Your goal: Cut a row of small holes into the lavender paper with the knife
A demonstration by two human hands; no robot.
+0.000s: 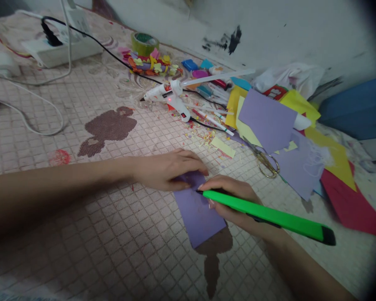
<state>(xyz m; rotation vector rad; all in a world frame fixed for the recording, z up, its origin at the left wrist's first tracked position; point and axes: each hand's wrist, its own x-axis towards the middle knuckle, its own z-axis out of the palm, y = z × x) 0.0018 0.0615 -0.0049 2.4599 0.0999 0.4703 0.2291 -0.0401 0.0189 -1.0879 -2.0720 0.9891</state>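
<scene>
The left hand (166,169) rests on the far end of a paper strip (196,213), which lies on a gridded mat (138,246). The right hand (228,196) sits just beside it, holding a utility knife (263,215) over the strip. Scissors (263,161) lie to the right, against a pile of paper sheets (266,121). Behind the hands lies a hot glue gun (169,98), with a tape roll (144,43) beyond it and a power strip (61,46) farther left.

- Lilac paper strip (198,213): flat rectangle lying slantwise on the quilted mat (119,238), its upper end under the hands
- Left hand (166,169): resting flat on that end
- Right hand (228,196): gripping a bright green utility knife (269,215), dark tip touching the strip
</scene>
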